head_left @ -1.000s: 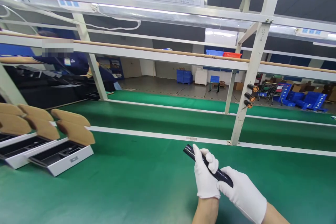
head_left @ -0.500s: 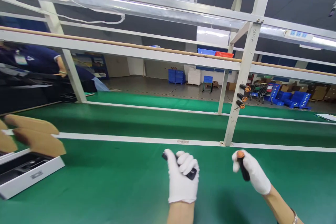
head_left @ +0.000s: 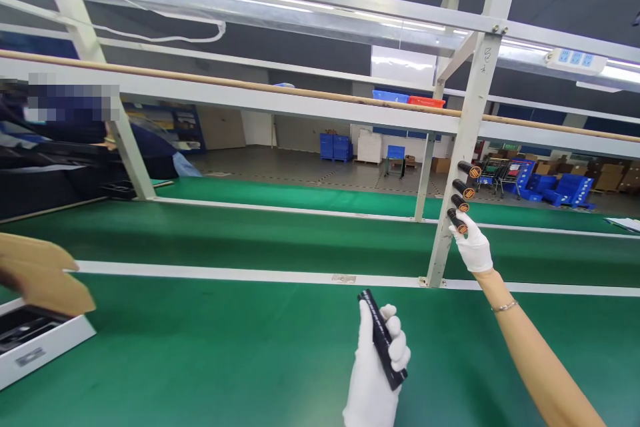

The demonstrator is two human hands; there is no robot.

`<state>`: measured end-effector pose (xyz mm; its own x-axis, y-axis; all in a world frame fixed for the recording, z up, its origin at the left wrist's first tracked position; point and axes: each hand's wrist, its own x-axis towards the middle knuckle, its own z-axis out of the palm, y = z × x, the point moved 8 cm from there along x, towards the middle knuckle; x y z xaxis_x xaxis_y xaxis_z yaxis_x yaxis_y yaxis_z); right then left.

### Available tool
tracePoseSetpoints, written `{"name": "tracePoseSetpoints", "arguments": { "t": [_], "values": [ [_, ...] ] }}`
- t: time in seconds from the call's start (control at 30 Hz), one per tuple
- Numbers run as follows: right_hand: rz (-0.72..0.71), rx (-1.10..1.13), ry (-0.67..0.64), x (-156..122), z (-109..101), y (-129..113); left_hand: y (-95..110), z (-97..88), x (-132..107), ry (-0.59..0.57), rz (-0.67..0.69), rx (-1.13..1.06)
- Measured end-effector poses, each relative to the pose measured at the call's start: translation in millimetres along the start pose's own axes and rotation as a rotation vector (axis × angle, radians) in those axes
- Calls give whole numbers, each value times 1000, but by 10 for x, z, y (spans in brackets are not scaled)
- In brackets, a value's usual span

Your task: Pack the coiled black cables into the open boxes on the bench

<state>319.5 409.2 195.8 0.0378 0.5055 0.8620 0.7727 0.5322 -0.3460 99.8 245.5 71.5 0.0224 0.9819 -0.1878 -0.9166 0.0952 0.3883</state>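
Nearest, a black bar is clamped upright in the white-gloved left hand, with the fingers wrapped around it, so that it appears held steady above the green bench mat. Well apart, up and to the right, a black cylinder with an orange end is gripped by the gloved right hand, just beside a white metal post. Three similar cylinders are ranged along that post, apparently kept within reach. An open white box is set at the left, and blue bins are seen far beyond.
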Motion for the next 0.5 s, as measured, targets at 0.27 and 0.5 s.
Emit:
{"name": "tracePoseSetpoints", "arguments": {
  "t": [0.27, 0.5],
  "values": [
    [240, -46, 12, -516, -691, -597, -95, 151, -13, -105, 48, 54],
    [340, 283, -806, -1529, -270, -1538, -331, 291, -133, -254, 10, 59]
  ]
}}
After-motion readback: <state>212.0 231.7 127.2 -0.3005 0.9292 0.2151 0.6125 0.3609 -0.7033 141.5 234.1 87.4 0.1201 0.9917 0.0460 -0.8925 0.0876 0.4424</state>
